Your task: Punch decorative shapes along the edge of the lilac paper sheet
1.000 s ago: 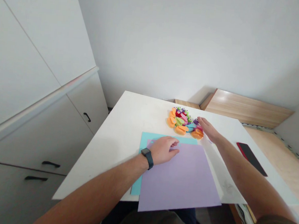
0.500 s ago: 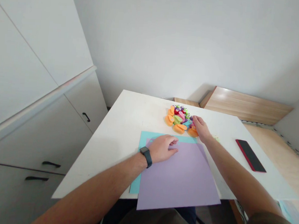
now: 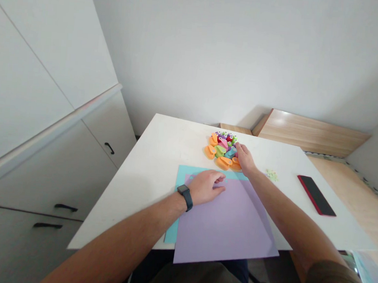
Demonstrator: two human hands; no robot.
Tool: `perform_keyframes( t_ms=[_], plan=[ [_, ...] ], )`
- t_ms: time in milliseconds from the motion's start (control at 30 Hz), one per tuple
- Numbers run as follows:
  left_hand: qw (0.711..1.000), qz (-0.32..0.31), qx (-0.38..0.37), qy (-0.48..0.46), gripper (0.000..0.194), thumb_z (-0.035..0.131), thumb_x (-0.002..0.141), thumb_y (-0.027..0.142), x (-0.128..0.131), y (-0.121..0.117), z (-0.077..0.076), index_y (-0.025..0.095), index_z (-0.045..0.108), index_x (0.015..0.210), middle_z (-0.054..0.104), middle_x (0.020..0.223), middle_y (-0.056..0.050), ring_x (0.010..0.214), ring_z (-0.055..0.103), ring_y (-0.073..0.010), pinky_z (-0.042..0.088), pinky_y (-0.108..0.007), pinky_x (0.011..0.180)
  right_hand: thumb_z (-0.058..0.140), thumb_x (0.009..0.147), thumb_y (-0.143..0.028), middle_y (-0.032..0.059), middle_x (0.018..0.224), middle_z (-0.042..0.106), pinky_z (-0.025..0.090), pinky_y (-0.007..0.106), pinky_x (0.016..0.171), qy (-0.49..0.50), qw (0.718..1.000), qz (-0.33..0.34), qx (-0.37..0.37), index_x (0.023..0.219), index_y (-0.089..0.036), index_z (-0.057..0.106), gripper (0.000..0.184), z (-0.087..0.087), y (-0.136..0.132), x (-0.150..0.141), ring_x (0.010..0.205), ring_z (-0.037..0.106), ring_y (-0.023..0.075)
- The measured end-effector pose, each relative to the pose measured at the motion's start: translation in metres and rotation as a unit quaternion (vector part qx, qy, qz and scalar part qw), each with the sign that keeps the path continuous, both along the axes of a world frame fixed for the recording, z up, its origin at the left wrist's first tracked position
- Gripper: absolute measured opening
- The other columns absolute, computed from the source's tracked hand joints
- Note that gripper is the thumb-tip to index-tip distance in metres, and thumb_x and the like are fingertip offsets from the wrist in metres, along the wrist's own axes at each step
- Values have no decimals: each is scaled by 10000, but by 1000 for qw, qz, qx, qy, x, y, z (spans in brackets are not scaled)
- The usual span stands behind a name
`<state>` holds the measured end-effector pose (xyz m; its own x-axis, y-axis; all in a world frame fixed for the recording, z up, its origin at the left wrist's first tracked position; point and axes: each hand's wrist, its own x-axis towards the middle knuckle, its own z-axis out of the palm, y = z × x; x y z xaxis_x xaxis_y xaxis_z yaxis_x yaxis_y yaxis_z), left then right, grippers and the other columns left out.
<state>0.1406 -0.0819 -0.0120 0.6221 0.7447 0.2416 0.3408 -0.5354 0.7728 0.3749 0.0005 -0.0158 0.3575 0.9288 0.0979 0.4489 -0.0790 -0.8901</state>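
Observation:
My left hand, with a dark watch at the wrist, rests on a purple sheet. Its fingers are loosely curled, thumb apart, and nothing shows between them. Under the purple sheet lies a turquoise sheet, visible along the left and top edges. My right hand lies against the right side of a cluster of colourful craft paper punches, its fingers stretched out and partly hiding the nearest ones. Orange punches line the front and left; a green punch sits in the middle. Smaller pieces with round eyes fill the back.
Pale green paper bits lie on the white table right of my right hand. A flat black object with a red edge is farther right. Behind stand a wall and a wooden panel; white cabinets are at left.
My right hand has moved left, and the cluster of punches has shifted slightly left with it. The pale green bits are now uncovered. My left hand has stayed in place.

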Motion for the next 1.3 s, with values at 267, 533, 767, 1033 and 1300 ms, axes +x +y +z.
perform_keyframes(
  t_ms=[267,533,767,1033,1300],
  plan=[
    [1000,-6,3,11,248,695,870,309,-2,-1,2,183,692,1084,750,1065,-79,966,696,-217,549,-328,874,455,876,-777,21,789,707,478,324,729,-14,1000,25,-1,951,-240,674,585,5,10,-30,825,642,225],
    [1000,-12,5,19,250,688,882,340,-3,0,2,200,684,1089,751,1069,-72,980,692,-224,534,-333,887,392,924,-737,46,871,668,436,368,819,-57,997,38,25,917,-230,646,567,3,22,-62,883,592,245],
    [999,-22,15,19,237,661,902,344,-4,1,1,195,682,1085,746,1042,-76,958,693,-223,531,-328,854,353,965,-673,70,936,670,447,397,899,-70,995,65,13,913,-233,644,530,1,30,-92,952,588,261],
    [1000,-14,8,26,124,662,893,315,-5,1,4,198,656,934,740,954,-56,876,686,-204,522,-309,779,322,991,-627,110,1163,633,331,438,1120,-68,990,126,6,989,-239,635,498,5,39,-126,1228,497,284],
    [1000,-16,-2,22,133,654,893,321,-6,0,6,189,642,894,737,910,-49,823,679,-191,513,-294,730,283,984,-715,92,1071,621,388,430,1065,-42,980,192,4,890,-247,601,574,14,35,-145,1130,528,279]
  ],
)
